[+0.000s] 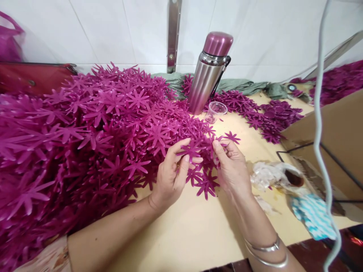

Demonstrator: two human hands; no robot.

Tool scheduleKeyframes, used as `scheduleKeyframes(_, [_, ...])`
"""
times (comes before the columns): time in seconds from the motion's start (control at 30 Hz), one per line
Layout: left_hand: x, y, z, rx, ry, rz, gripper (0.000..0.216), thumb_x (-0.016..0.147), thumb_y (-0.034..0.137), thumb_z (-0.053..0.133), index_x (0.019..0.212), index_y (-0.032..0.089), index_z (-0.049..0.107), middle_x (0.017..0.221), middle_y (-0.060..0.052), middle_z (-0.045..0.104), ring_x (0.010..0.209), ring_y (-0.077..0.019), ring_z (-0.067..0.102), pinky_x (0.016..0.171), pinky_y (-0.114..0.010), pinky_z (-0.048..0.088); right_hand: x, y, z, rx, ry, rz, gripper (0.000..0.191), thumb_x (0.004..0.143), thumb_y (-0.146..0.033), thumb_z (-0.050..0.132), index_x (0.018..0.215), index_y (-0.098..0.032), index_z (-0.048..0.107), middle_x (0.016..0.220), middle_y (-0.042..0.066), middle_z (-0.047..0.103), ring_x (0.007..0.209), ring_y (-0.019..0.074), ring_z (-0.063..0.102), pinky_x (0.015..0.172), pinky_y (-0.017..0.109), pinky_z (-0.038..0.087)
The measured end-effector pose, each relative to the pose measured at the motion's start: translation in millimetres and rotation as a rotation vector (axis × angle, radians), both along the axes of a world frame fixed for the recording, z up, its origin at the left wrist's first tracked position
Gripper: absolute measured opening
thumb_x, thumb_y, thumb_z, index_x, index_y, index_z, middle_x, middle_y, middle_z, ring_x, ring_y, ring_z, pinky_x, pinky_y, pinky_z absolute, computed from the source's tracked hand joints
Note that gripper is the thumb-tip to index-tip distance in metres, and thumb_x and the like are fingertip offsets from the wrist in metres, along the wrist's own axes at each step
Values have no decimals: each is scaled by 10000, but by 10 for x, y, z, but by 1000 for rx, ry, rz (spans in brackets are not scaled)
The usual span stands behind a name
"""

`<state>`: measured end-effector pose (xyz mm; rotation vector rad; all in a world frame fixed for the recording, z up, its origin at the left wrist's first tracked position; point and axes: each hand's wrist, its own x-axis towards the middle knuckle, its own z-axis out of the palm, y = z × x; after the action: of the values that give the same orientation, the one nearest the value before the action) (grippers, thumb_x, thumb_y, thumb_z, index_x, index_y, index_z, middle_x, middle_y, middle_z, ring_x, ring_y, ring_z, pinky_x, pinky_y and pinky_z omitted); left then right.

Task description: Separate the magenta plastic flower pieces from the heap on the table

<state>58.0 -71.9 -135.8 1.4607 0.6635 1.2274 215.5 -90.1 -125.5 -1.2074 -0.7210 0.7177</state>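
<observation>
A big heap of magenta star-shaped flower pieces covers the left half of the pale table. My left hand pinches one flower piece between thumb and fingers at the heap's right edge. My right hand, with bangles on the wrist, has its fingers curled and its fingertips on the same cluster of flowers from the other side. A few loose flowers lie on the table just below both hands.
A steel flask with a purple cap stands behind the heap, a small clear cup beside it. More flowers lie at the back right. Crumpled plastic, a striped cloth and a cardboard box sit right. A white cable hangs down.
</observation>
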Motion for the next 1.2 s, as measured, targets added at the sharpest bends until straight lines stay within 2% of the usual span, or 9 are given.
scheduleKeyframes(0.1, [13, 26, 11, -82, -30, 2, 513, 1021, 291, 553, 1510, 289, 398, 995, -45, 774, 926, -209, 779, 890, -361, 634, -2, -8, -14, -13, -85, -1, 360, 876, -524, 728, 733, -235, 569, 645, -65, 489, 555, 112, 402, 533, 254, 346])
scheduleKeyframes(0.23, [10, 2, 36, -83, -42, 8, 590, 1016, 281, 560, 1554, 282, 317, 970, -44, 773, 940, -213, 782, 935, -376, 621, 13, -38, -36, -92, -195, -48, 436, 904, -637, 627, 739, -234, 613, 732, -21, 623, 652, 153, 536, 644, 292, 438])
scheduleKeyframes(0.37, [9, -58, 31, -106, -46, -59, 594, 1010, 277, 570, 1545, 257, 313, 934, -44, 776, 946, -214, 781, 960, -385, 612, 66, -64, -49, -105, -354, -136, 443, 940, -643, 558, 970, -232, 721, 960, 45, 711, 924, 214, 636, 860, 361, 492])
scheduleKeyframes(0.53, [28, -24, -27, -203, -59, -145, 535, 1008, 282, 574, 1493, 268, 349, 1086, -55, 754, 952, -194, 774, 922, -351, 621, 104, -76, -6, -58, -522, -300, 340, 993, -476, 565, 1237, -264, 669, 1292, 82, 631, 1261, 238, 547, 1135, 456, 354])
scheduleKeyframes(0.7, [47, 67, -88, -267, -52, -117, 468, 978, 302, 631, 1408, 258, 452, 1061, -36, 752, 920, -176, 763, 918, -328, 609, 21, -105, 115, 11, -671, -305, 250, 967, -381, 631, 1192, -286, 685, 1286, 84, 625, 1269, 256, 547, 1123, 483, 385])
scheduleKeyframes(0.83, [50, 122, -110, -318, -91, -94, 380, 939, 317, 685, 1280, 220, 548, 1002, -21, 751, 904, -160, 742, 935, -322, 596, -74, -110, 165, 74, -825, -152, 128, 908, -346, 722, 1027, -299, 728, 1194, 68, 674, 1212, 271, 580, 1119, 509, 392])
scheduleKeyframes(0.93, [46, 139, -104, -325, -105, -114, 279, 936, 313, 686, 1177, 201, 601, 992, -22, 760, 892, -144, 726, 912, -292, 579, -114, -96, 119, 76, -869, -65, 197, 873, -340, 761, 1061, -303, 718, 1171, 60, 685, 1191, 276, 591, 1111, 516, 406])
scheduleKeyframes(1.07, [44, 139, -85, -303, -86, -133, 186, 940, 297, 680, 1085, 187, 642, 987, -34, 769, 917, -146, 714, 912, -277, 559, -124, -80, 45, -18, -679, 19, 370, 863, -349, 761, 1213, -284, 660, 1218, 62, 684, 1153, 259, 626, 1062, 477, 469])
scheduleKeyframes(1.2, [53, 144, -92, -304, -119, -143, 177, 938, 277, 684, 1075, 182, 624, 984, -31, 760, 871, -125, 707, 898, -269, 561, -130, -75, 72, -61, -377, 152, 171, 852, -312, 759, 998, -253, 693, 977, 21, 714, 869, 197, 673, 828, 364, 562])
